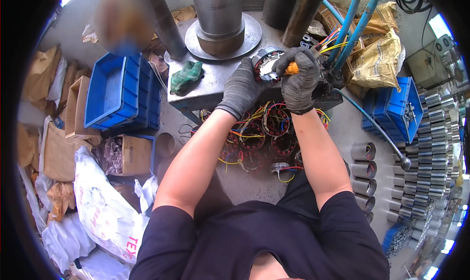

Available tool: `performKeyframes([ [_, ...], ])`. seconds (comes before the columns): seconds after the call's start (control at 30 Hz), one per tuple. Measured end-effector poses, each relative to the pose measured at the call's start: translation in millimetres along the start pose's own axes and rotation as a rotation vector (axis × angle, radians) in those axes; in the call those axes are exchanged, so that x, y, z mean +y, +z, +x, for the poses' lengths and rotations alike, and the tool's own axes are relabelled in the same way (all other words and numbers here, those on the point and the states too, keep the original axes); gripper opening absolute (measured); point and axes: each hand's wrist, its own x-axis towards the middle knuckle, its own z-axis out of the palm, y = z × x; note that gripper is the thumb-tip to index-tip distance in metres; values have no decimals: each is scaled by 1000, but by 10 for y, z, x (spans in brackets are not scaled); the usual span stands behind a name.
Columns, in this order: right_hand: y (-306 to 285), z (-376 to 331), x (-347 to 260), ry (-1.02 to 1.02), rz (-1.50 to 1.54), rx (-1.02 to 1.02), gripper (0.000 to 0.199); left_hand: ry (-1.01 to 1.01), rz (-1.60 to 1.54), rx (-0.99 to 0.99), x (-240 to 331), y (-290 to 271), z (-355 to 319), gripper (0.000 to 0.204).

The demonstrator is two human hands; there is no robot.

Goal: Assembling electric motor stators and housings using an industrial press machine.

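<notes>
Left hand [241, 86] clamped round motor coil [267, 64] to steady it on press table [205, 91], right hand [298, 77] gripping orange-handled tool [292, 68] against it (more coils below table)

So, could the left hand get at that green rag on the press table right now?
Probably yes, once it lets go. The left hand is gripping the motor stator; the green rag lies close to its left on the metal press table, with nothing between them.

Grey-gloved left hand [241, 86] and right hand [298, 79] on round wound motor stator [266, 64] atop grey metal press table [205, 86], green crumpled rag [186, 77] left of them, stacked blue plastic crates [115, 91] farther left, pile of wired stators [259, 135] on floor below table
</notes>
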Motion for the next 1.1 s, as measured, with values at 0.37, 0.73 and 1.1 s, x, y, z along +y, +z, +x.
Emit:
performKeyframes([
  [0.37,112,-1,-129,-70,80,-2,36,-16,24,33,-124,-40,-6,71],
  [0.73,-49,21,-495,-5,32,-64,37,-63,21,8,32,-80,-83,65],
  [1.1,-571,-480,-311,88,-1166,-713,25,122,58,49,-46,-46,-194,50],
])
